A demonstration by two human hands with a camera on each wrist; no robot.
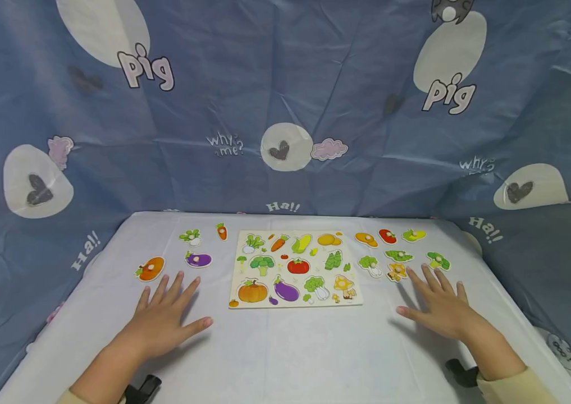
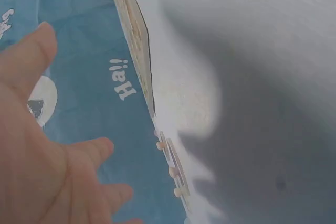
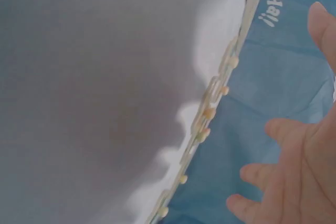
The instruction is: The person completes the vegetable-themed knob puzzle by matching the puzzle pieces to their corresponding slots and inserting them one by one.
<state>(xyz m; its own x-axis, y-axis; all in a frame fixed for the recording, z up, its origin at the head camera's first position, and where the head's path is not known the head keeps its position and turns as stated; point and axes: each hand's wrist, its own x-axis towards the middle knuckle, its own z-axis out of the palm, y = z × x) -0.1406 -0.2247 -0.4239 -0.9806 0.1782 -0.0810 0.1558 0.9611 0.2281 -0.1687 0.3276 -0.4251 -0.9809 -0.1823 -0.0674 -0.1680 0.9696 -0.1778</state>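
Observation:
A wooden vegetable puzzle board (image 1: 296, 269) lies mid-table, printed with vegetables. My left hand (image 1: 164, 322) is spread with straight fingers above the table, left of the board, holding nothing. Nearest it are the pumpkin piece (image 1: 151, 269) and the eggplant piece (image 1: 198, 259). My right hand (image 1: 439, 306) is likewise spread and holds nothing; close to its fingertips are the mushroom piece (image 1: 397, 272) and the broccoli piece (image 1: 438, 261). In the wrist views, the left palm (image 2: 47, 177) and right palm (image 3: 299, 177) show, with shadows on the cloth.
Left of the board are a carrot piece (image 1: 222, 231) and a radish piece (image 1: 191, 237). To its right lie potato (image 1: 366, 239), tomato (image 1: 387, 236), corn (image 1: 414, 235), pea (image 1: 398, 256) and cabbage (image 1: 370, 266) pieces. Behind the white tablecloth (image 1: 305, 353) hangs a blue patterned cloth (image 1: 245, 185).

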